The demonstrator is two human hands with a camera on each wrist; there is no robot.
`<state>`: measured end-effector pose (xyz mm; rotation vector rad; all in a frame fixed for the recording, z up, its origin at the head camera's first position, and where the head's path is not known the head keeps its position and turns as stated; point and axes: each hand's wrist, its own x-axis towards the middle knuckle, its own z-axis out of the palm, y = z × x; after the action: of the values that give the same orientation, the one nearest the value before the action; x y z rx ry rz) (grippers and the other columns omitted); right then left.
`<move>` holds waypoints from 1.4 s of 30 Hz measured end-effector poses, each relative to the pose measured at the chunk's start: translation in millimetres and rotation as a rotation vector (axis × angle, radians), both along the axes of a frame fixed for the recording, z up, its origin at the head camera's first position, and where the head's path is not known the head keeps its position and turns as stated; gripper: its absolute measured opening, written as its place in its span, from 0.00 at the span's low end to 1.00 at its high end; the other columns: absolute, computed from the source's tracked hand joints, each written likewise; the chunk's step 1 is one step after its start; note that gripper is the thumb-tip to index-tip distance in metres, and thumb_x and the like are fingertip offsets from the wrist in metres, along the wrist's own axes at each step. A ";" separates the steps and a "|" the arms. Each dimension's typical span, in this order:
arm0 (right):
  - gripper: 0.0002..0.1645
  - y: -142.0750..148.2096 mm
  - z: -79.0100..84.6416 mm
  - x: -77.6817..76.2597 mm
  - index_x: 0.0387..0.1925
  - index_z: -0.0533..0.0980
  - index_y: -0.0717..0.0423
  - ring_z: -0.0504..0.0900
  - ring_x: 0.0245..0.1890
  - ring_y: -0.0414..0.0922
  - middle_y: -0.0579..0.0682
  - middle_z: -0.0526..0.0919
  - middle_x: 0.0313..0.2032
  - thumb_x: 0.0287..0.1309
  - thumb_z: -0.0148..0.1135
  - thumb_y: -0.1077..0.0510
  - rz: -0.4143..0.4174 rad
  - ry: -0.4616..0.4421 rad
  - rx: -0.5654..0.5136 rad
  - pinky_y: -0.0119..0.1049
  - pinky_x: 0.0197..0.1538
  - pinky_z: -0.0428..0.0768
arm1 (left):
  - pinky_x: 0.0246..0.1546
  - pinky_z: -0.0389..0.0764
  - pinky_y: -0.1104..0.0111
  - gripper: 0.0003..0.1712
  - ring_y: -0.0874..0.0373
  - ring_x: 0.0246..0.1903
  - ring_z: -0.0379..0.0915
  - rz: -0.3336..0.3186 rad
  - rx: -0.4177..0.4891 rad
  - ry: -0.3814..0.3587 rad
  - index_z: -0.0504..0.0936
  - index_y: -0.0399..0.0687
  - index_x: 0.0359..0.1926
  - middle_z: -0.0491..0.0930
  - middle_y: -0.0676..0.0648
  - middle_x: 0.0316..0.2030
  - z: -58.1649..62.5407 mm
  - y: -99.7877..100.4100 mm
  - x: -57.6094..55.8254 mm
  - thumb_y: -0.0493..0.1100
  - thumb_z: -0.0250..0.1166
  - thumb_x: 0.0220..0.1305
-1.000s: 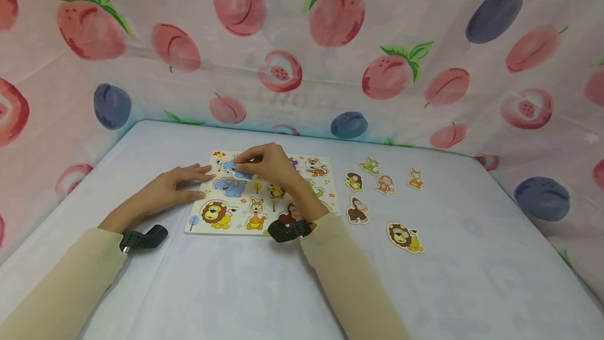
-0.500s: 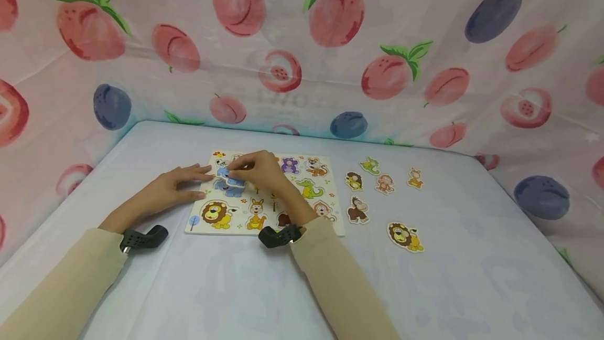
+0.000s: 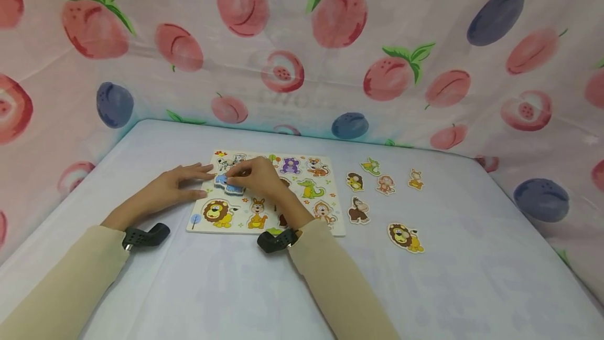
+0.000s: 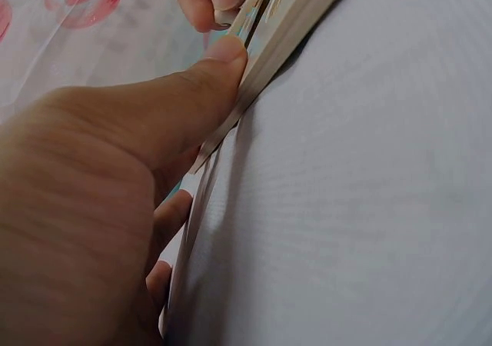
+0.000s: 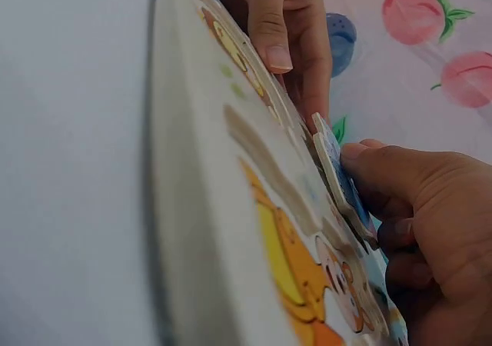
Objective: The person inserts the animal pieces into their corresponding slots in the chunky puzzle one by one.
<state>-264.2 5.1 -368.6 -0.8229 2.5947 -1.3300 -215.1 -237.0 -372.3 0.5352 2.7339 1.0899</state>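
Note:
A pale wooden puzzle board [image 3: 241, 226] with animal pictures and cut-out recesses lies on the table. My right hand [image 3: 257, 176] pinches a blue elephant puzzle piece [image 3: 231, 189] right over the elephant's place at the board's left side. In the right wrist view the elephant piece [image 5: 338, 181] stands slightly proud of the board's surface, with the thumb against it. My left hand [image 3: 172, 185] rests at the board's left edge, fingers extended. The left wrist view shows that left hand's thumb [image 4: 223, 58] laid on the board's edge.
Loose animal pieces lie to the right of the board: a crocodile [image 3: 370, 166], a hedgehog [image 3: 355, 181], a monkey [image 3: 386, 184], a kangaroo [image 3: 416, 179], a gorilla [image 3: 358, 211] and a lion [image 3: 406, 237]. A fruit-printed curtain [image 3: 321, 77] hangs behind the white table [image 3: 226, 282].
My right hand has moved from the zebra at the board's top left down toward the elephant's place, carrying the elephant piece lower onto it. The left hand stays put.

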 end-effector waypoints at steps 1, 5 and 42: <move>0.04 0.2 -0.5 0.2 0.34 0.86 0.44 0.78 0.34 0.33 0.35 0.83 0.34 0.55 0.70 0.53 0.004 0.006 -0.001 0.27 0.37 0.76 | 0.64 0.41 0.37 0.32 0.45 0.72 0.42 -0.001 -0.002 0.003 0.75 0.56 0.63 0.59 0.51 0.70 0.1 0.3 -0.2 0.61 0.65 0.59; 0.04 0.0 -1.9 0.2 0.34 0.86 0.46 0.78 0.35 0.33 0.35 0.83 0.34 0.55 0.70 0.54 0.021 0.020 -0.014 0.26 0.38 0.76 | 0.64 0.43 0.36 0.32 0.45 0.71 0.43 0.002 -0.004 0.004 0.75 0.55 0.63 0.59 0.51 0.70 1.2 0.8 0.3 0.60 0.65 0.60; 0.05 -0.6 -6.6 -1.3 0.34 0.87 0.46 0.79 0.33 0.32 0.34 0.83 0.31 0.55 0.70 0.54 0.028 0.009 -0.006 0.26 0.37 0.77 | 0.63 0.44 0.36 0.31 0.46 0.72 0.43 0.005 -0.002 -0.002 0.75 0.57 0.63 0.60 0.52 0.70 0.6 0.4 -0.6 0.60 0.65 0.60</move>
<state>-265.4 4.5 -375.2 -0.8656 2.5774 -1.3303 -215.6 -236.6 -371.7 0.5273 2.7361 1.0877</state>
